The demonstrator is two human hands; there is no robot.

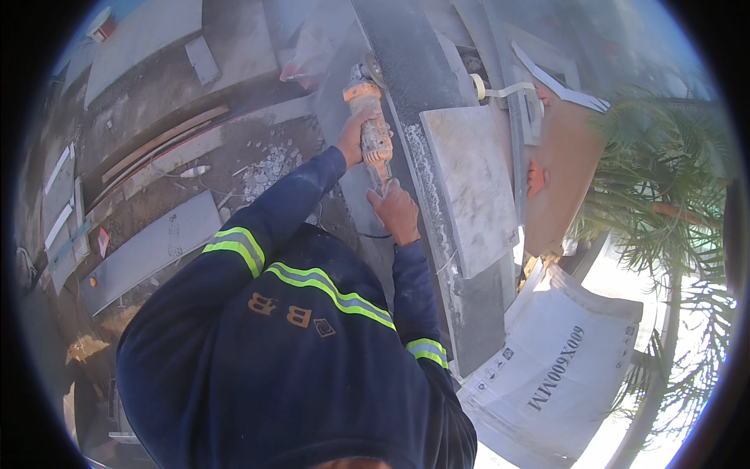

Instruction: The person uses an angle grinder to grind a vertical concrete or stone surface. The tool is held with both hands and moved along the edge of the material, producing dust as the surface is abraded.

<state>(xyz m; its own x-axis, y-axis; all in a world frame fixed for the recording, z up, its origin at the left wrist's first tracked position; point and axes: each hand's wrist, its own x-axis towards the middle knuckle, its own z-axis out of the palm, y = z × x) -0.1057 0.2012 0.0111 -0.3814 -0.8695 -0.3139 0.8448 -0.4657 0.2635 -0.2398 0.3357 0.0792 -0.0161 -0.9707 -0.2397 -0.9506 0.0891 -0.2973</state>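
Observation:
I hold a dusty orange angle grinder [365, 98], running lengthwise away from me. My left hand [353, 142] grips its upper body, and my right hand [394, 213] is closed on the rear end. The disc [374, 70] is at the left edge of a long dark slab [480, 320]; whether it touches is unclear. Dust whitens that edge and hazes the air there. A pale square tile [469, 187] lies on the slab to the right of my hands. A dark cord runs below my right hand.
Rubble [269, 168], loose boards [160, 144] and a grey panel [148, 250] lie on the left ground, with a bucket [101, 27] farther off. At right are a brown board [562, 180], a palm [656, 203] and a white printed sheet [574, 336]. A white tape roll [478, 86] lies near the top.

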